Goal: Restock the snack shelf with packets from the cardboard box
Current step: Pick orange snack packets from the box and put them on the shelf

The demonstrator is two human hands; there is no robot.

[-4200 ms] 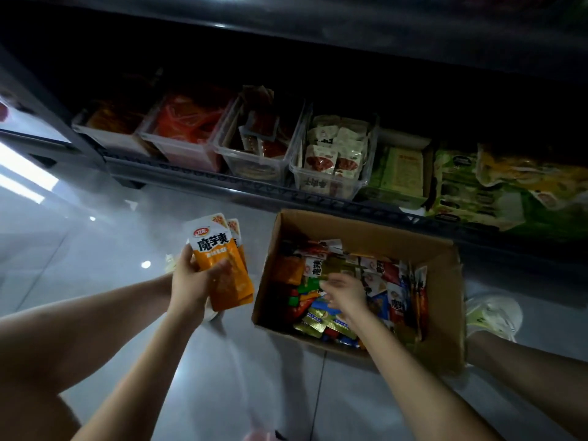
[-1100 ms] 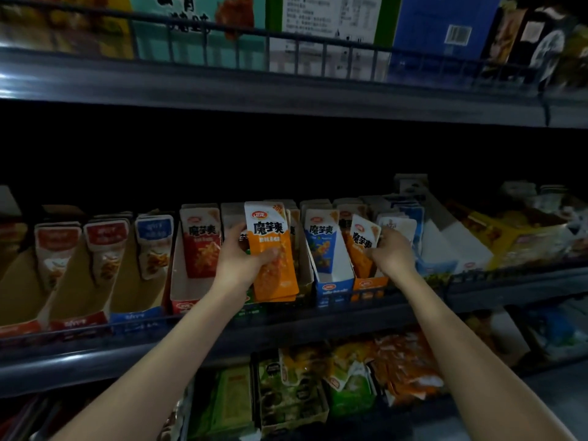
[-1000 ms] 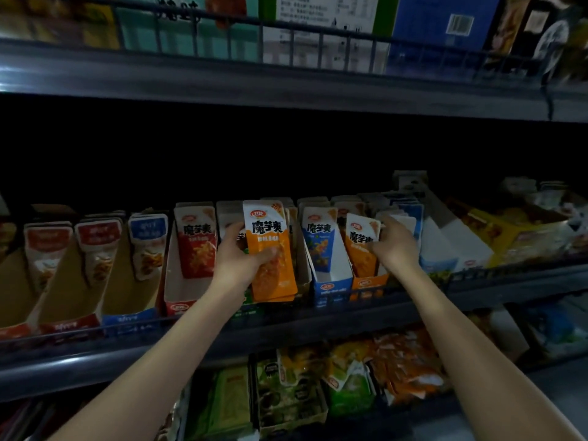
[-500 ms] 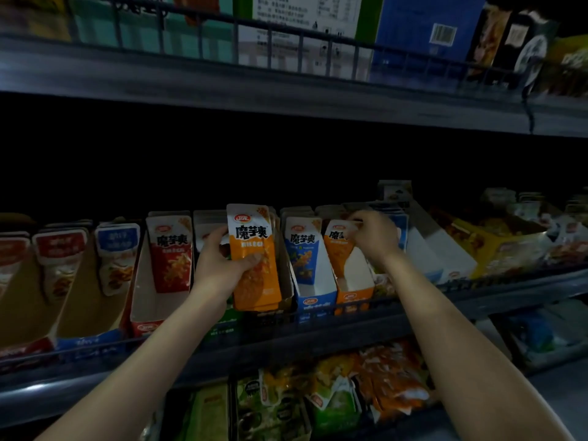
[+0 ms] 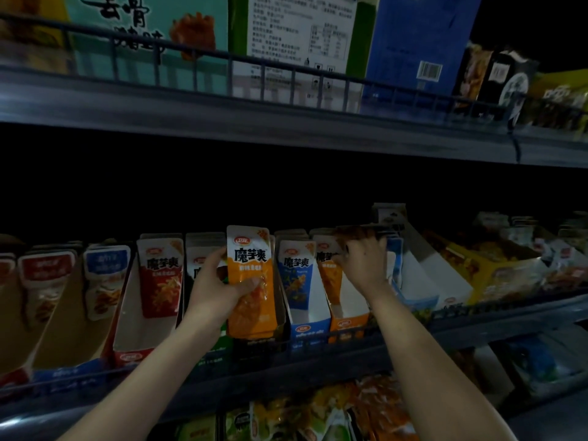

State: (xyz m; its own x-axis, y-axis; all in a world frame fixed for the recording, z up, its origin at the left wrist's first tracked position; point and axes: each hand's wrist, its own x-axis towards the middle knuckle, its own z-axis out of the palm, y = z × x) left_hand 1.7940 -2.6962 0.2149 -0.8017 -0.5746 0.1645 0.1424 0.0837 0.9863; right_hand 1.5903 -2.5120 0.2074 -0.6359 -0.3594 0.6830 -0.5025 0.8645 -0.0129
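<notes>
My left hand (image 5: pixel 216 284) grips a small stack of orange snack packets (image 5: pixel 251 281) upright in front of the middle shelf. My right hand (image 5: pixel 362 265) pinches one orange packet (image 5: pixel 327 268) at its top, standing in the orange display carton (image 5: pixel 348 324) on the snack shelf (image 5: pixel 318 354). A blue packet (image 5: pixel 296 275) stands in the blue carton between my hands. The cardboard box is out of view.
Red and blue packet cartons (image 5: pixel 149 300) line the shelf to the left, white and yellow cartons (image 5: pixel 445 281) to the right. A railed upper shelf (image 5: pixel 286 100) carries large boxes. Bagged snacks (image 5: pixel 318 415) fill the shelf below.
The view rose from the floor box to the shelf. My right hand has set its orange packet down into the orange carton and pushed it back; my left hand keeps holding its stack.
</notes>
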